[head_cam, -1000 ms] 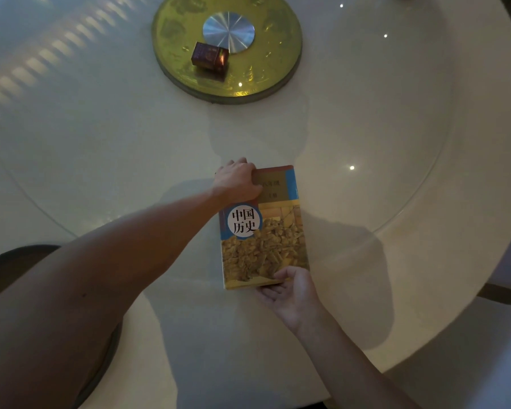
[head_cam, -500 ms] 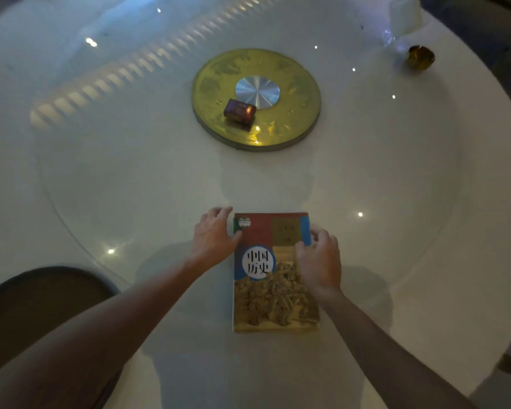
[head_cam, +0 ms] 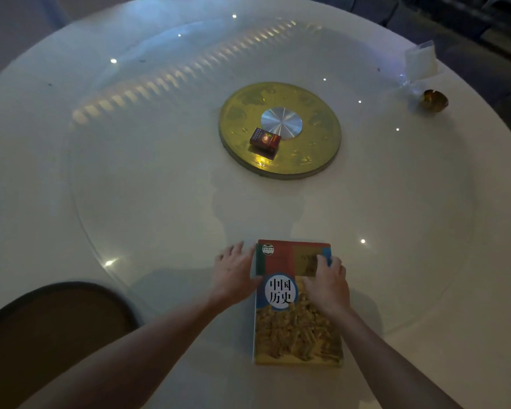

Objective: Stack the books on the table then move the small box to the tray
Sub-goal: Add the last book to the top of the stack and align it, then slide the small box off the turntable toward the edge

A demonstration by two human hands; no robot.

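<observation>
Two hands frame the book stack [head_cam: 295, 302] at lower centre of the head view, the only view I have. My left hand [head_cam: 233, 276] lies flat against the stack's left edge, fingers loosely spread and gripping nothing; my right hand [head_cam: 326, 286] rests on the top cover, fingers curled over its right edge, pressing rather than clasping. I count one cover showing; how many books lie beneath it I cannot tell from this angle. One small box [head_cam: 264, 138], dark red, sits on one round golden disc [head_cam: 322, 154] at upper centre of the frame, well apart from the hands. One dark round tray [head_cam: 21, 293] fills the lower left corner and carries nothing that I can see. I judge the stacking about finished, the hands merely squaring the edges, while the second half is not yet begun: the box awaits its trip across the white table [head_cam: 130, 202] to the tray.
</observation>
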